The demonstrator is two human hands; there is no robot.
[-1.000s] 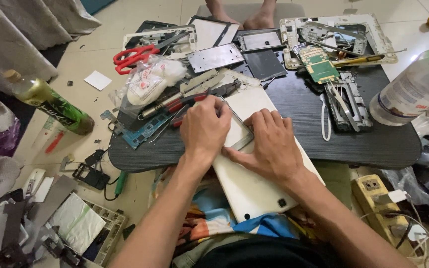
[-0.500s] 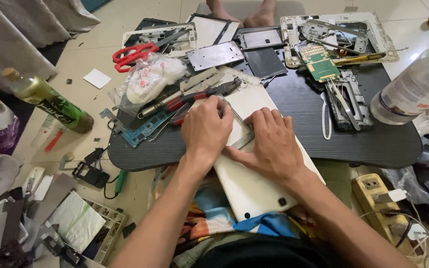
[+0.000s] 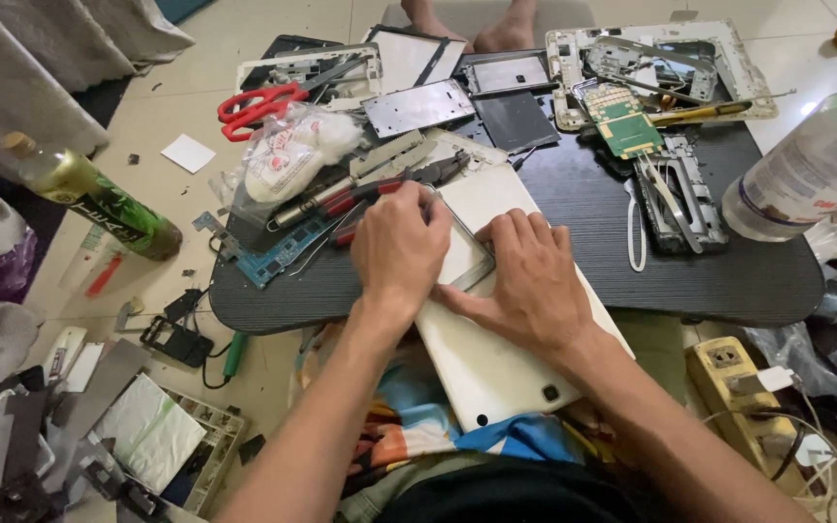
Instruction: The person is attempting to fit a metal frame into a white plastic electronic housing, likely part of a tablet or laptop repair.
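A white tablet (image 3: pixel 496 358) is laid face down and slanted across the near edge of a dark low table (image 3: pixel 573 281), its lower end overhanging the table toward 6 o'clock. Both hands are pressed flat on its upper half, side by side and almost touching. The left hand (image 3: pixel 401 247) is spread palm-down at about 11 o'clock of the tablet's middle, and the right hand (image 3: pixel 533 281) is spread just beside it at 1 o'clock; nothing is gripped, and the fingertips are set against a slightly lifted light panel (image 3: pixel 465 257) between them. Whether the panel is being pried cannot be told.

At 10 o'clock of the left hand, red-handled tools (image 3: pixel 360 199) are lying beside a clear plastic bag (image 3: pixel 288 160), with red scissors (image 3: pixel 256 105) further out. At 1 o'clock of the right hand, a green circuit board (image 3: pixel 624 121) is resting among stripped metal frames. A clear plastic bottle (image 3: pixel 811 165) is seen at 3 o'clock, and a green bottle (image 3: pixel 89 194) at 9 o'clock on the floor.
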